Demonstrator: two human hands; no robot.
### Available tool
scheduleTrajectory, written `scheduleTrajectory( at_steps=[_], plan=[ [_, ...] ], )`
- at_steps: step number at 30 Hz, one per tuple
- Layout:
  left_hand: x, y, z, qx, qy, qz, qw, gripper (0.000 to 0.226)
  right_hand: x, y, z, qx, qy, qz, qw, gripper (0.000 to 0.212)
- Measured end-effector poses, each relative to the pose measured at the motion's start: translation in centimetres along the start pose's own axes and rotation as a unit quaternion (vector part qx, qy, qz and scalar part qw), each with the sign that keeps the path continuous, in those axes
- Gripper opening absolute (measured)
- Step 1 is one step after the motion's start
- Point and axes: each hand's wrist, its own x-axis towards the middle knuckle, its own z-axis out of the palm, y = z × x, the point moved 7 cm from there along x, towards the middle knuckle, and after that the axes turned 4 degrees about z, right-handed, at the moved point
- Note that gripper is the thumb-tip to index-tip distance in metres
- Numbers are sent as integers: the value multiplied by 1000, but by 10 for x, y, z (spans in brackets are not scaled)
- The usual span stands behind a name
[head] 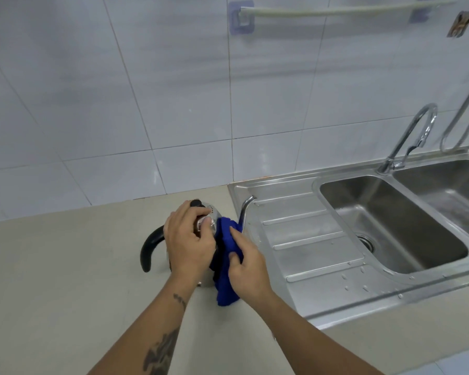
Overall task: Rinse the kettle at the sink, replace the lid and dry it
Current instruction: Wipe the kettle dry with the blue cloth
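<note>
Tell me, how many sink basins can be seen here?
2: the left basin beside the draining board, and the right basin cut off by the picture's edge. More may lie beyond it.

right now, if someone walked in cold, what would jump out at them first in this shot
The bright blue cloth stands out first, pressed by the right hand against the side of a steel kettle on the beige counter. The left hand holds the kettle's top, beside the black knob of the fitted lid, with the curved black handle sticking out to the left. To the right lies a steel sink with a wet draining board and a tall curved tap.
</note>
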Motion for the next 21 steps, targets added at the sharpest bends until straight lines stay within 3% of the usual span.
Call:
scheduleTrajectory(
  at_steps=[4, 8, 13, 17, 21],
  plan=[
    [4, -7, -4, -17, -29, -4, 999, 11, -4, 36, -3, -20, -35, 80, 996, 55],
    [3, -8, -5, -37, -51, -29, 998, 18, -3, 54, -20, 94, 20, 180, 979, 50],
    [6, -9, -8, -65, -51, -35, 996, 19, 14, 33, -14, 209, 31, 201, 956, 47],
    [7, -9, -8, -67, -60, -21, 996, 20, 5, 48, 12, 159, -34, 224, 961, 40],
    [6, -11, -6, -47, -74, 1, 996, 21, -2, 49, 8, 90, -36, 201, 975, 27]
  ],
)
